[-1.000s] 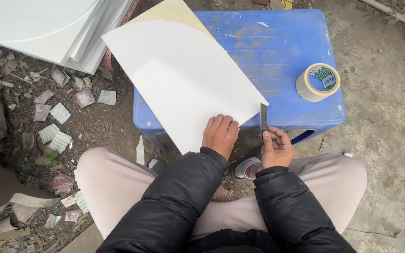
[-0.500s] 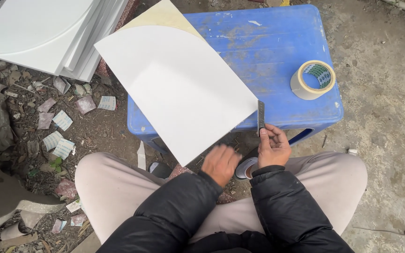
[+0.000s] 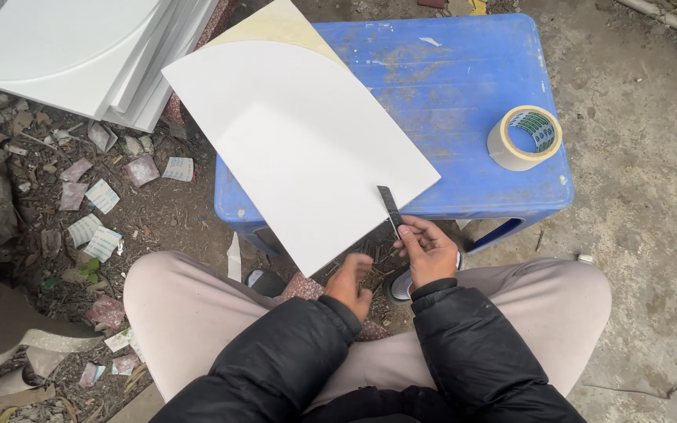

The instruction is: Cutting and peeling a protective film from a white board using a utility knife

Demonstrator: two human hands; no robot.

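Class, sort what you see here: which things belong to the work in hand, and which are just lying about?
In use: white sheet, thin blade in the right hand, blue stool.
Lying about: tape roll, stacked white boards, paper scraps on the ground.

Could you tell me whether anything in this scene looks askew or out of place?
Yes. The white sheet lies skewed across the blue stool, with its near corner hanging off the front edge, unsupported. The left hand is off it, while the right hand holds a thin dark blade at its edge. Paper scraps litter the ground.
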